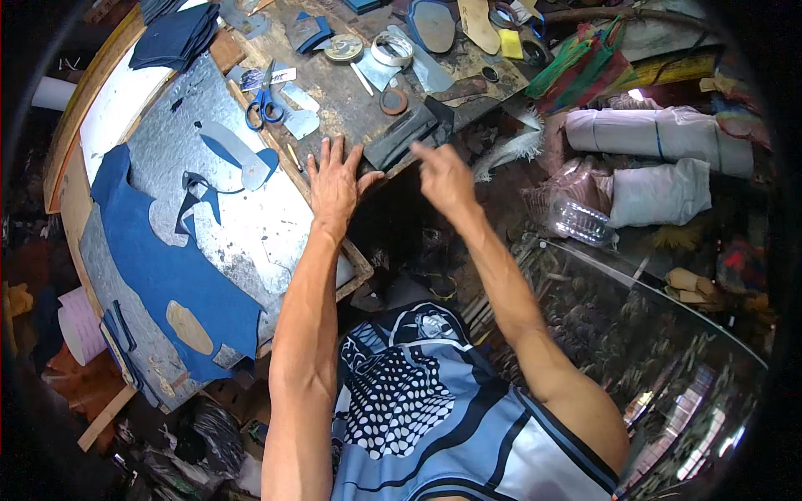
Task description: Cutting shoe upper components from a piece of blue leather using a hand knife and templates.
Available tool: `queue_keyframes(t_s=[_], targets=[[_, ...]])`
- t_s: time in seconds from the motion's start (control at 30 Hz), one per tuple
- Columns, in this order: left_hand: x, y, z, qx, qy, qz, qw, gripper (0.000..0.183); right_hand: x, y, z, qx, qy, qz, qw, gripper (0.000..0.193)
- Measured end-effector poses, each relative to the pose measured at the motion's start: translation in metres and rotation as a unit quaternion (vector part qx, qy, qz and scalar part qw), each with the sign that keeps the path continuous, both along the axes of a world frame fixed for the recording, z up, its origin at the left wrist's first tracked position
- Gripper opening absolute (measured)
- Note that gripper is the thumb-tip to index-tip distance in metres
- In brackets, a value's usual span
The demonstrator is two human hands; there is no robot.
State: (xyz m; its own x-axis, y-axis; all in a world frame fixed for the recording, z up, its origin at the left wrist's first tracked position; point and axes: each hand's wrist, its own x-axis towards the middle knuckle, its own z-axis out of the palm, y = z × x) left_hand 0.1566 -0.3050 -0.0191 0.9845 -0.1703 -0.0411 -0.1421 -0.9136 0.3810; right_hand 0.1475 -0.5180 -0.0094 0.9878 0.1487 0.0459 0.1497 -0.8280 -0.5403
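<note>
My left hand (336, 185) lies flat at the near edge of the wooden workbench (334, 104), its fingers spread and nothing in it. Just right of it sits a dark rectangular block (403, 139) at the bench edge. Over the block's near right end is my right hand (449, 182), its fingers curled and the index finger reaching toward the block. Whatever that hand may hold is hidden. Left of my left hand are a thin pencil-like stick (294, 158) and blue-handled scissors (265, 104).
A grey board (180, 100) on the left carries a large blue sheet (167, 275) and cut pieces. Tape rolls (392, 50) and shoe-sole shapes (432, 25) lie farther back on the bench. At the right are wrapped white rolls (656, 134) and a clear plastic bottle (582, 220).
</note>
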Motion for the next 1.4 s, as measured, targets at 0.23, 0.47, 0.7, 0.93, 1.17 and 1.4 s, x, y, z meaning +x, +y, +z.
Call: queue_keyframes(t_s=[0.23,0.47,0.7,0.93,1.17,1.4], targets=[[0.000,0.000,-0.002,-0.001,-0.006,0.001,1.000,0.066,0.002,-0.006,-0.006,0.009,-0.012,-0.042,0.999,0.036],[-0.003,0.000,-0.003,-0.005,-0.005,0.000,1.000,0.066,-0.002,-0.008,-0.010,0.049,0.008,-0.034,0.998,0.035],[-0.001,-0.001,-0.002,-0.006,0.001,0.001,1.000,0.065,0.011,-0.015,-0.008,0.009,-0.019,-0.050,0.999,0.034],[0.001,-0.001,-0.001,-0.005,0.000,-0.001,1.000,0.065,0.013,-0.013,-0.010,0.019,-0.008,-0.076,0.997,0.038],[0.000,0.000,-0.001,-0.005,0.003,0.002,1.000,0.065,0.005,-0.012,-0.007,0.010,-0.026,-0.042,0.999,0.037],[-0.002,0.001,-0.004,-0.003,-0.005,0.003,1.000,0.065,0.001,-0.005,-0.004,-0.032,-0.019,-0.014,0.999,0.036]])
